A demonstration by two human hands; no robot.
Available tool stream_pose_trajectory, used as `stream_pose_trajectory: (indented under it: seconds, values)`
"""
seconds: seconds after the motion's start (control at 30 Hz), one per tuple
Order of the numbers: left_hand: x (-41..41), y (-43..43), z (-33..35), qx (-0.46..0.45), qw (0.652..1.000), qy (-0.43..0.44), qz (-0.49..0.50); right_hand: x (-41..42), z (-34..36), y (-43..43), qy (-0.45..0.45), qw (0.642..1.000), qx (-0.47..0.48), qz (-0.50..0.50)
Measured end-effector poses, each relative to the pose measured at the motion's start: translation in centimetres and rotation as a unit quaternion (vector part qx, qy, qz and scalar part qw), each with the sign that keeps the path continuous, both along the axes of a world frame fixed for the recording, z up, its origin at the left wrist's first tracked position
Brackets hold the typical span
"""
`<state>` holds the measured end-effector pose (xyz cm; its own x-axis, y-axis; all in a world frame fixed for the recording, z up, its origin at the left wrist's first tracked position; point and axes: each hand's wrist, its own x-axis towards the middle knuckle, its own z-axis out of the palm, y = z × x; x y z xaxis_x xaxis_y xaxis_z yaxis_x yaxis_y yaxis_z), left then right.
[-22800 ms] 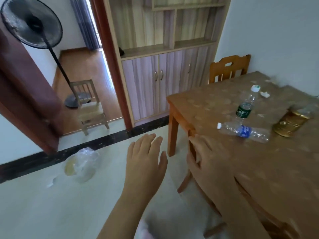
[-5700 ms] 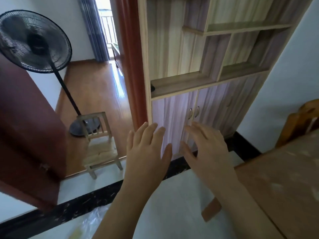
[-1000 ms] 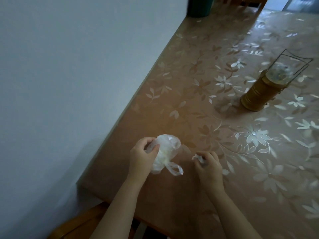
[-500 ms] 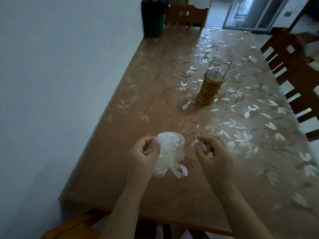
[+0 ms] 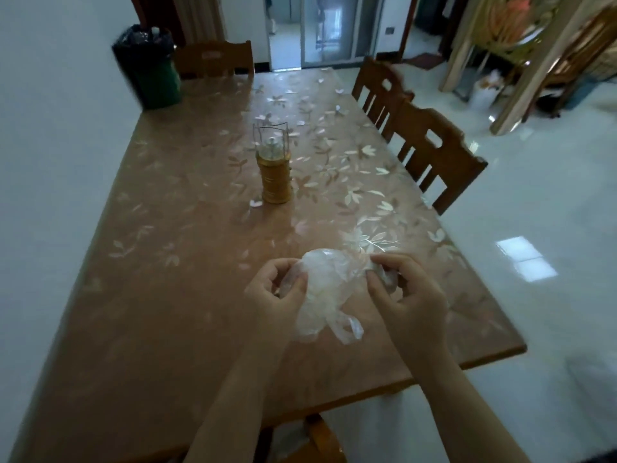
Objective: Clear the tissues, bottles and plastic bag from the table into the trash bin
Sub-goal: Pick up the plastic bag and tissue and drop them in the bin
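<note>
Head view, one frame. Both hands sit low centre, above the near end of the brown floral-patterned table [image 5: 160,295].

Left hand [image 5: 273,295]: thumb and fingers curled, pinching the left edge of a crumpled translucent white plastic bag [image 5: 320,292]. Right hand [image 5: 404,292]: fingers curled closed, pinching the bag's right edge; a small wad of white material, probably a tissue [image 5: 387,277], is tucked in the same fingers, though too small to be sure. Bag is stretched between the two hands, its loose loop hanging toward the lower centre. Cannot tell whether the bag's underside touches the tabletop.

Dark green trash bin with black liner [image 5: 148,68]: upper left of frame, at the far corner of the table, by the wall. Cannot tell whether it stands on the table or behind it. Well apart from the hands.

Table state: no bottles visible on it. One gold cylindrical lantern with a wire handle [image 5: 274,168] stands mid-table; a small pale scrap [image 5: 256,204] lies just beside its base, either a tissue bit or part of the print.

Judgement: task is late-stage. Bottles appear cleared. Remaining: carry the bag and the wad to the bin, then check that scrap.
</note>
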<state>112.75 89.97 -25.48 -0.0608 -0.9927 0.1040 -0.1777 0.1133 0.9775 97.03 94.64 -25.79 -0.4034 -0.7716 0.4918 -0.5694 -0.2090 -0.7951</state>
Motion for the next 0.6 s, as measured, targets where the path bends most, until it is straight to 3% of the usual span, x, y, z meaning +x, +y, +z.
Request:
stream_pose_trajectory:
  seconds: [0.6]
  values:
    - [-33.0,12.4,1.1,-0.008,0.964,0.014,-0.264,-28.5,1.9,20.4,-0.05,0.956,-0.02,-0.287]
